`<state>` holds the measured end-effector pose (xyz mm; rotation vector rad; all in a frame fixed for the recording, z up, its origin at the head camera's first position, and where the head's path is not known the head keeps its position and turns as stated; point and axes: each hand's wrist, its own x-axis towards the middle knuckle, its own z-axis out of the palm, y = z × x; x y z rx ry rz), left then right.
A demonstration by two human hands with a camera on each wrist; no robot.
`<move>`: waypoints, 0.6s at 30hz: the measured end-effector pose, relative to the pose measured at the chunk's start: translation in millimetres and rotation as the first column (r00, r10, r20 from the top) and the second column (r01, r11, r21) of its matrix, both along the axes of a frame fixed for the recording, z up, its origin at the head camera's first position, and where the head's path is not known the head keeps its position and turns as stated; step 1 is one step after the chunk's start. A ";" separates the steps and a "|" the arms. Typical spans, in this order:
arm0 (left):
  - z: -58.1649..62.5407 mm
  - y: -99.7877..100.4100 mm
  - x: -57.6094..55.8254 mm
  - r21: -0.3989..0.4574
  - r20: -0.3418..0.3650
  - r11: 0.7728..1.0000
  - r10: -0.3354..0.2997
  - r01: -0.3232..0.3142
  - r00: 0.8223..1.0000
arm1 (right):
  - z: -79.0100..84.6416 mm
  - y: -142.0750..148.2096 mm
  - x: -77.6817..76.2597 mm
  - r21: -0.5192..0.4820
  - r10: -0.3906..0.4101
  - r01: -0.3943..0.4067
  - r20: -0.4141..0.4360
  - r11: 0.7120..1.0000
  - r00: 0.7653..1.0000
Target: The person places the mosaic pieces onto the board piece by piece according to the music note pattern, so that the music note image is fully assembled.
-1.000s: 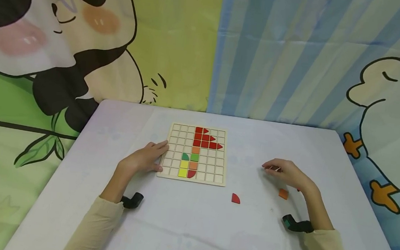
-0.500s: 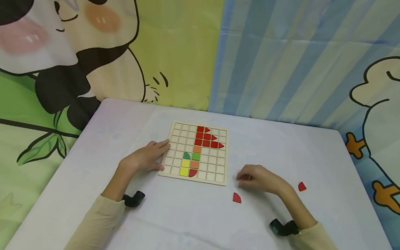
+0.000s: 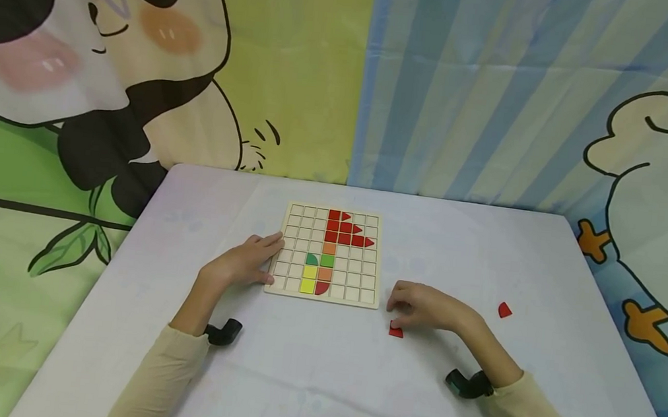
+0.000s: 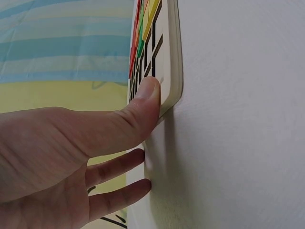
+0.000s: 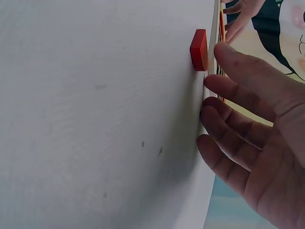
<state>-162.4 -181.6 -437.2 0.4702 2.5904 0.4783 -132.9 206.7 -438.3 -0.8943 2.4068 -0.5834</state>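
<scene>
A wooden grid board [image 3: 355,282] lies on the table, partly filled with coloured shape tiles. My left hand [image 3: 244,260] rests at its left edge, fingers straight; the left wrist view shows the thumb [image 4: 148,90] on the board's corner. To the right of the board, my right hand [image 3: 429,306] is low over the table. Its thumb overlaps a red quarter-circle tile [image 3: 396,332] in the head view. In the right wrist view, this red tile [image 5: 199,51] lies just beyond the thumb tip, and the loosely bent fingers [image 5: 224,162] are apart from the thumb.
Another red tile [image 3: 504,310] lies farther right on the white tabletop [image 3: 320,366]. On the board are red squares and triangles, a yellow column [image 3: 308,279], and green and orange tiles. A printed cloth backdrop [image 3: 299,66] hangs behind the table.
My right hand has moved left to the red quarter-circle tile beside the board. The orange square that lay at the right no longer shows there. My left hand stays at the board's edge.
</scene>
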 end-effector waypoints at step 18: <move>1.3 -0.9 0.6 0.007 -0.009 1.000 -0.007 0.008 1.000 | 3.0 -7.4 5.9 0.095 0.067 -0.059 -0.085 0.994 0.994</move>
